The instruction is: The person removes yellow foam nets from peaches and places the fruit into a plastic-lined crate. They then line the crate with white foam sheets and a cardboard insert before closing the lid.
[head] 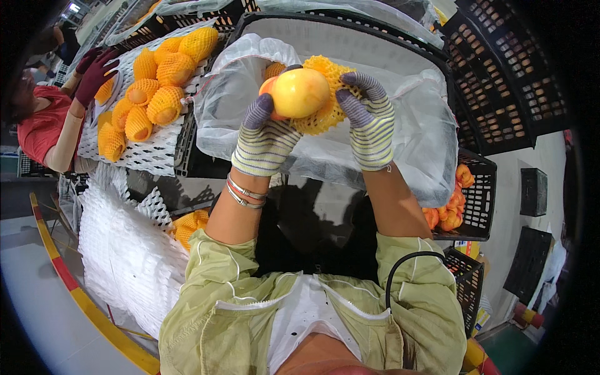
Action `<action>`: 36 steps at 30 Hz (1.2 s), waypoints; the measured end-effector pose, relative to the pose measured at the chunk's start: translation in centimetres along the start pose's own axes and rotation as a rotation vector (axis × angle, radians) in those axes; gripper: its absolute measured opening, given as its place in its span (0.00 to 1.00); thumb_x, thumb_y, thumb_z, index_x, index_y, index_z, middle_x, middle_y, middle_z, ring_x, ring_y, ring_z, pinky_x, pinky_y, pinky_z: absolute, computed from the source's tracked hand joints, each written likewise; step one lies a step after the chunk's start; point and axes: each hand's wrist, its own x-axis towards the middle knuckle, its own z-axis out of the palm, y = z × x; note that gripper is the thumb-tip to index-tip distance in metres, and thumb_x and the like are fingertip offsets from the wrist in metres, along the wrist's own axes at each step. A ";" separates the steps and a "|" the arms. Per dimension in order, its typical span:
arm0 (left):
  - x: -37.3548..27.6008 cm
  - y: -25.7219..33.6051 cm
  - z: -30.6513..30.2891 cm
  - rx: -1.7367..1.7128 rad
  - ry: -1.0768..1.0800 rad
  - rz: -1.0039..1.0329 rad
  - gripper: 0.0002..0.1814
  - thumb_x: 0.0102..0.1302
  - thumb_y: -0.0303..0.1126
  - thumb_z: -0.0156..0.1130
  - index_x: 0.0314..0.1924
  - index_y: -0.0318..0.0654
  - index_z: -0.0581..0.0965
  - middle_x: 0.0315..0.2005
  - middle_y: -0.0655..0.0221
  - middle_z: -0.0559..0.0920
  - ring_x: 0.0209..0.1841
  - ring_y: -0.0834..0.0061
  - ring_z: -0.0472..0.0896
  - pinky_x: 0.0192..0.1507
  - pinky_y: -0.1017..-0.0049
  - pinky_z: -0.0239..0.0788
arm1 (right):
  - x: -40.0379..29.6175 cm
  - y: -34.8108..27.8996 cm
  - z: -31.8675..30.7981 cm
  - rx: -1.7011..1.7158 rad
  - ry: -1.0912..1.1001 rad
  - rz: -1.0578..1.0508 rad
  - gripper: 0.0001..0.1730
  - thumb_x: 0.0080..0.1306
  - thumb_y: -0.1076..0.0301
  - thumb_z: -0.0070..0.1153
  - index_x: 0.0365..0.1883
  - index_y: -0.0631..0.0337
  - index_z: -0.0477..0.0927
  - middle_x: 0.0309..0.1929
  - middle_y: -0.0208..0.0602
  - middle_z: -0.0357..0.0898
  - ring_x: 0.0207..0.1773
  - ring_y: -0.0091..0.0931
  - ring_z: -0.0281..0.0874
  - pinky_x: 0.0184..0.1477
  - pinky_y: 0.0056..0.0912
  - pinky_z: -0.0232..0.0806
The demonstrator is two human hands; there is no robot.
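My left hand (265,145), in a striped knit glove, grips a smooth yellow fruit (302,93) with a reddish side. A yellow foam net sleeve (323,123) sits against the fruit's right side. My right hand (372,124), gloved alike, pinches the sleeve's right edge between thumb and fingers. Both hands are above a black plastic crate (328,17) lined with a thin white translucent sheet (415,126). Behind my left hand, part of a netted fruit (274,70) shows inside the lining. The left fingers are mostly hidden behind the fruit.
Several fruits in yellow foam nets (176,69) lie on white foam netting (157,147) at the left, near a co-worker's gloved hand (96,77). White foam sheets (126,248) are stacked below. Black crates (511,75) stand at the right; one crate (485,201) holds reddish-orange items.
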 end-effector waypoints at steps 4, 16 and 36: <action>0.9 -0.1 -0.9 -0.390 -0.021 -0.179 0.34 0.55 0.56 0.58 0.56 0.42 0.66 0.55 0.61 0.69 0.57 0.60 0.68 0.59 0.56 0.59 | -0.1 0.2 0.2 -0.017 0.014 0.015 0.13 0.57 0.80 0.56 0.41 0.62 0.77 0.38 0.29 0.77 0.41 0.18 0.73 0.46 0.20 0.67; 1.1 0.2 -1.4 -0.377 0.064 -0.190 0.36 0.55 0.58 0.56 0.56 0.41 0.65 0.55 0.60 0.68 0.57 0.60 0.68 0.60 0.57 0.59 | 0.0 0.8 0.1 -0.025 -0.006 0.102 0.12 0.58 0.79 0.55 0.42 0.63 0.76 0.38 0.30 0.77 0.41 0.18 0.73 0.45 0.20 0.68; 0.7 -0.7 -1.0 1.553 0.002 0.883 0.38 0.36 0.30 0.75 0.51 0.43 0.67 0.46 0.56 0.67 0.50 0.59 0.70 0.51 0.67 0.66 | -1.2 0.2 0.4 -0.770 0.009 -0.486 0.21 0.55 0.82 0.52 0.48 0.61 0.68 0.42 0.39 0.71 0.43 0.27 0.72 0.45 0.28 0.67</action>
